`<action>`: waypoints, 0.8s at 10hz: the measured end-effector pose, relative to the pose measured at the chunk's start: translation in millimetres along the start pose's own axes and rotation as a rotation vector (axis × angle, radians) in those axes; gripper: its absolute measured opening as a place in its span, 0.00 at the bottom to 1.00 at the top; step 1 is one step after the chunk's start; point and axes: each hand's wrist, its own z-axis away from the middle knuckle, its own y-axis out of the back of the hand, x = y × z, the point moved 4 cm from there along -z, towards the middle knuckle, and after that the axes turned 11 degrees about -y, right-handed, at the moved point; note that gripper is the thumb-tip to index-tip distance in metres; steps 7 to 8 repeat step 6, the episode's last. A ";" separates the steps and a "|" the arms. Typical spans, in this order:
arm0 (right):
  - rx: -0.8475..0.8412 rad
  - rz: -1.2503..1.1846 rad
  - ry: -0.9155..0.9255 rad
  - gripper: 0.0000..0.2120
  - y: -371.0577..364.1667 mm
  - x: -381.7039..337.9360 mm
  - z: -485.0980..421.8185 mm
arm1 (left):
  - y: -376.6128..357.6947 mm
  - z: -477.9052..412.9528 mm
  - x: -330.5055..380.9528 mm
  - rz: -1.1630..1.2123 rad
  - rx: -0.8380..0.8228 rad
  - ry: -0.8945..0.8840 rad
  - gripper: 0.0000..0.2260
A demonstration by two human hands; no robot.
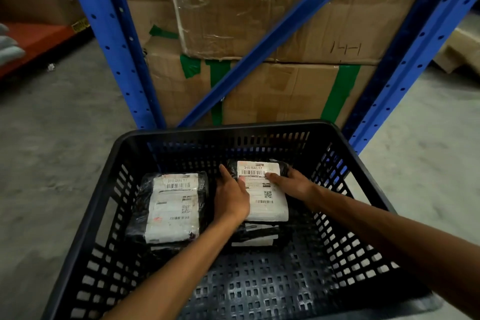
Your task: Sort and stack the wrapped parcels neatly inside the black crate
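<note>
Both hands are down inside the black crate (145, 135), squaring up the top parcel (267, 200) of the right-hand stack. The left hand (232, 196) lies with its palm along the parcel's left edge, fingers stretched out; the right hand (293, 184) rests spread on the upper right corner, fingertips on the white label. Neither is closed around it, they press and steady rather than grip. A second stack (172, 206) sits just beside it to the left, label up, near the crate's left wall.

This looks like the aligning step: the top parcel sits a little off from the ones beneath it, so the next move likely calls for a small nudge to bring the edges flush.

The near half of the crate floor is bare, and there is room on the right. Blue rack posts (111, 41) and taped cardboard boxes (259, 34) stand close behind the far rim.
</note>
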 end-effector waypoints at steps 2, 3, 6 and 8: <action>-0.074 -0.012 -0.034 0.03 3.1 1.9 -5.1 | 8.7 -9.0 -4.8 0.040 -0.004 0.040 0.29; -0.093 0.065 -0.028 0.15 1.3 -7.9 5.4 | 19.5 -6.5 -8.1 0.037 0.013 0.059 0.28; 0.188 1.054 0.146 0.44 48.4 -47.7 101.0 | 101.0 51.0 14.7 -0.328 -0.067 -0.392 0.26; 0.188 1.054 0.146 0.44 48.4 -47.7 101.0 | 101.0 51.0 14.7 -0.328 -0.067 -0.392 0.26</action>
